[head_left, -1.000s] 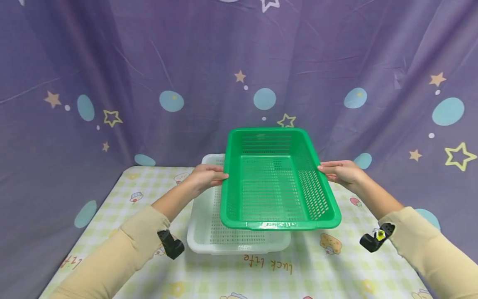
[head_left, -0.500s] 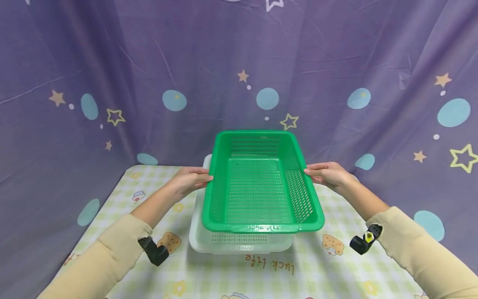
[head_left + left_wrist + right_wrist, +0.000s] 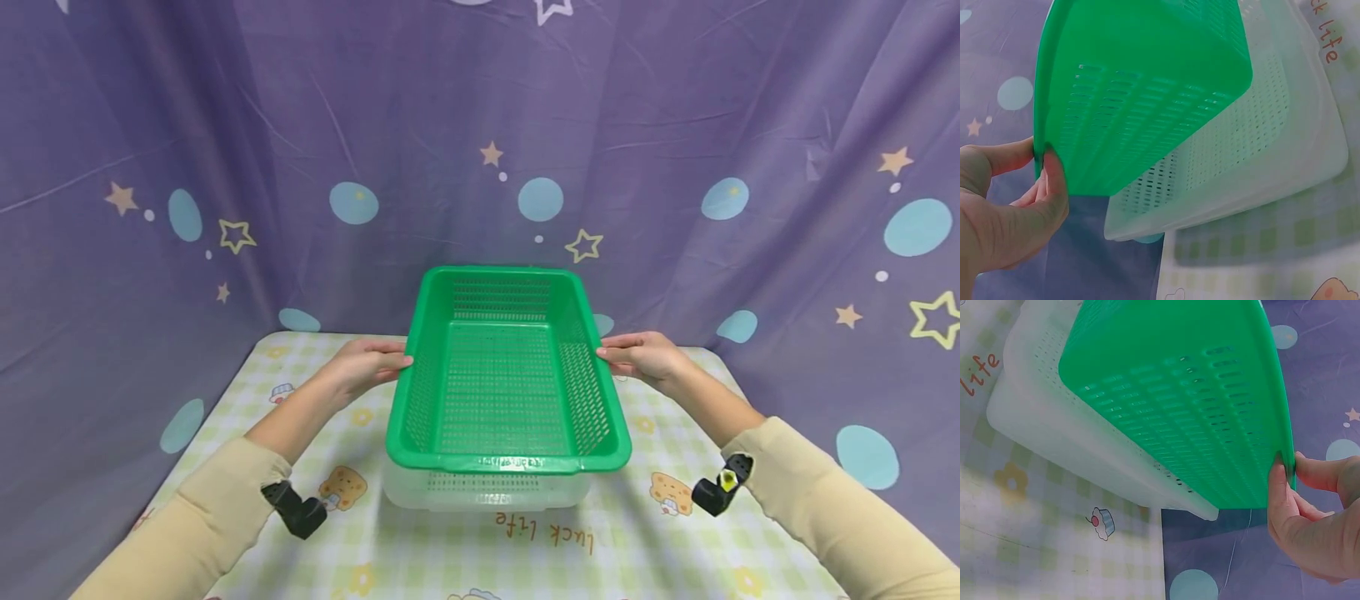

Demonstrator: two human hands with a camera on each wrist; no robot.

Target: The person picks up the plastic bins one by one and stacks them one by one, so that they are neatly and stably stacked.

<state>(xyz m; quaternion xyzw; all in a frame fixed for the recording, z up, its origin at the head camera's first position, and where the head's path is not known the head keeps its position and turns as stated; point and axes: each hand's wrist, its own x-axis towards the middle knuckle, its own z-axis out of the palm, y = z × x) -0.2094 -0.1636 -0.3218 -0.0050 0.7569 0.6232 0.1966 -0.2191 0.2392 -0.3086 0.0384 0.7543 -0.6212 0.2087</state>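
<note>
A green plastic basket [image 3: 502,387] with slotted walls is held over a white basket [image 3: 487,497] of similar shape on the table. My left hand [image 3: 363,367] pinches the green rim at its left side, thumb on top and fingers beneath. On the opposite side my right hand [image 3: 641,358] pinches the rim the same way. In the left wrist view the green basket [image 3: 1147,106] hangs above the white basket [image 3: 1241,144], its lower part overlapping the opening. From the right wrist, the green basket [image 3: 1179,394] also shows above the white one [image 3: 1072,431]. Most of the white basket is hidden in the head view.
A checked tablecloth [image 3: 360,550] with printed cartoons and lettering covers the table. Behind it hangs a purple curtain [image 3: 420,108] with stars and dots, close to the table's back edge. Small black devices [image 3: 296,510] are strapped at both cuffs.
Both hands have carried the green basket leftward and slightly down, from the right of the white basket to nearly over it. The white basket stays in place.
</note>
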